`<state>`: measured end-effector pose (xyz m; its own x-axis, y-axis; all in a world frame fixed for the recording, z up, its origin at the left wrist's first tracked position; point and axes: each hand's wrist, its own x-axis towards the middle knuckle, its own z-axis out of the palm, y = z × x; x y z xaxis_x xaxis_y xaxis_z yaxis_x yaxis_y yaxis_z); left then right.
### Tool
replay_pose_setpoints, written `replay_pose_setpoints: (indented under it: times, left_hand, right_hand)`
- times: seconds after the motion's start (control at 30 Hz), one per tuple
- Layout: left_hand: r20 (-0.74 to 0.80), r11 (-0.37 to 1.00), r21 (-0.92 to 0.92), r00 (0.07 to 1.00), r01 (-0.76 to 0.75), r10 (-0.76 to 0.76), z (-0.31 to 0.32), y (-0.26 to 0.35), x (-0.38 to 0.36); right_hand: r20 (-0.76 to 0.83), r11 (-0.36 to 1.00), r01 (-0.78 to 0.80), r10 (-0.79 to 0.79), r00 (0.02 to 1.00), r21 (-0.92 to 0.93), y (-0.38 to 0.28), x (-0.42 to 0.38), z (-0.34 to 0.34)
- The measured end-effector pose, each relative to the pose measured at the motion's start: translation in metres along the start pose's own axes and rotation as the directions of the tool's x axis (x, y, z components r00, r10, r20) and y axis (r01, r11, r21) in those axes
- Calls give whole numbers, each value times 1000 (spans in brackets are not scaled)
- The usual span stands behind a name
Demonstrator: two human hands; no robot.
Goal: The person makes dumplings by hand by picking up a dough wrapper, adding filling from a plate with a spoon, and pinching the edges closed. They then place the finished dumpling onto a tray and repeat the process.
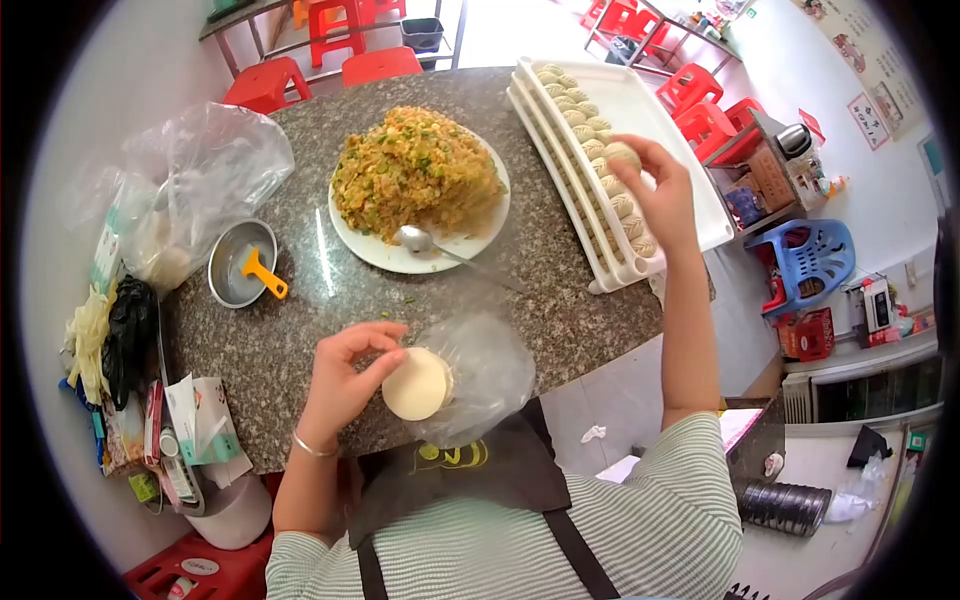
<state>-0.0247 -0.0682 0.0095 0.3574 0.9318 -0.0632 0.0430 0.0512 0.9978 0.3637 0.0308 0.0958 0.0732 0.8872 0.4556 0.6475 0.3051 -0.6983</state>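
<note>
My left hand (352, 372) is closed with thumb and fingertips at the edge of a round, pale dumpling wrapper (416, 386). The wrapper sits by a clear plastic bag (490, 365) at the counter's near edge. Over the white tray (690, 165) on the right, my right hand (655, 185) pinches a pleated dumpling (622, 154). Several pleated dumplings (575, 110) lie in a band along that tray's left side. Between the hands and farther back, a white plate (375, 252) bears a heap of chopped filling (415, 175), with a metal spoon (415, 238) resting on it.
A metal bowl (228, 285) with an orange-handled scraper (262, 272) stands left of the plate. Behind it is a large clear bag (190, 190). Tissue packs (205, 425) lie at the counter's left edge. Red stools (268, 85) stand beyond the stone counter (300, 350).
</note>
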Motion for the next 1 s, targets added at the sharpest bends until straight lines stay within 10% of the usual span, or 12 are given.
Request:
replay_pose_setpoints:
  times: [0.13,0.23,0.4,0.6,1.0]
  left_hand:
    - [-83,933,336,983,-127,163,6,4,-12]
    - [-50,874,454,975,-171,216,9,9,-18]
    - [-103,862,475,962,-176,253,11,6,-22]
    - [-94,851,481,952,-213,291,14,11,-22]
    - [-33,901,382,972,-203,232,14,17,-23]
  right_hand:
    - [-98,921,-252,292,951,297,69,36,-20]
    - [-20,883,-459,463,886,98,94,44,-20]
    - [0,846,-447,467,884,-292,102,40,-26]
    - [48,857,-514,512,858,45,90,33,-27]
    - [115,927,-373,376,920,-43,91,37,-19]
